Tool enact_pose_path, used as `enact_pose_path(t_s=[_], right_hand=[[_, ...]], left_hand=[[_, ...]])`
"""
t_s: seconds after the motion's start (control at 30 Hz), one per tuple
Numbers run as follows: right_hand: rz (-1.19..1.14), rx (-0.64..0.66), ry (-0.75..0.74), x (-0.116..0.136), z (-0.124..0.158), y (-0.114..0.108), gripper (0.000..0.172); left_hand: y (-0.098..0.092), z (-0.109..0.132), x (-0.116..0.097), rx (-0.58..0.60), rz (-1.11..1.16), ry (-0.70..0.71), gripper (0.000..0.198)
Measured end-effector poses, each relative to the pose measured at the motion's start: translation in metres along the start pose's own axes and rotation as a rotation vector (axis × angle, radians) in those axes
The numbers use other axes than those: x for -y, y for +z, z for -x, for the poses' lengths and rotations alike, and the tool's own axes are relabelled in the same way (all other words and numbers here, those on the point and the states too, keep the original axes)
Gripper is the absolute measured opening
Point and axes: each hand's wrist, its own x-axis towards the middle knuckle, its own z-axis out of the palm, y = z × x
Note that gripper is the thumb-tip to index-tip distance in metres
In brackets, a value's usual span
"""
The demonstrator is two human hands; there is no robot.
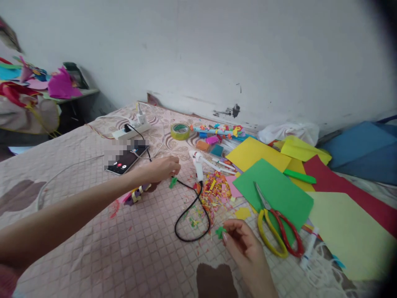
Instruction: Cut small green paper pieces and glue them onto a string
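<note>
My right hand [248, 250] pinches a small green paper cutout [221, 232] between thumb and fingertips, low over the quilted cover. Reaching across from the left, my left hand [164, 169] has its fingers curled together; what they hold, if anything, is hidden. Just below those fingers is another green paper cutout [173, 182], close to a black cord. A white glue gun [197, 165] stands between the hands, its black cord [192, 240] looped in front. Partly behind my left forearm lies a purple and cream decorated piece [136, 193].
Scissors [273, 223] with yellow and red handles rest on green paper [276, 190] at right, among coloured sheets. Paper scraps [215, 190] lie beside the glue gun. A phone [128, 159], power strip [132, 129] and tape roll [180, 131] are farther back, before the wall.
</note>
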Motion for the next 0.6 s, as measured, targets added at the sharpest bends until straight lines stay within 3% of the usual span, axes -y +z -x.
enact_pose_path(t_s=[0.1, 0.2, 0.3, 0.4, 0.53, 0.6], right_hand=[[0.032, 0.049, -0.01, -0.002, -0.001, -0.003, 0.022], [0.053, 0.067, -0.025, -0.002, -0.002, -0.004, 0.02], [0.064, 0.067, -0.045, -0.001, -0.001, -0.002, 0.018], [0.076, 0.103, -0.065, 0.001, 0.002, 0.002, 0.016], [0.084, 0.209, -0.057, 0.004, 0.01, 0.01, 0.014], [0.096, 0.287, -0.048, 0.004, 0.016, 0.016, 0.014]], left_hand=[[-0.006, 0.004, -0.002, -0.032, 0.03, -0.011, 0.016], [-0.02, 0.019, -0.014, -0.07, 0.161, -0.112, 0.014], [-0.038, 0.042, -0.038, 0.01, 0.33, -0.163, 0.012], [-0.045, 0.062, -0.066, 0.068, 0.472, -0.096, 0.01], [-0.025, 0.078, -0.09, 0.263, 0.555, 0.034, 0.015], [-0.007, 0.08, -0.093, 0.208, 0.513, 0.118, 0.016]])
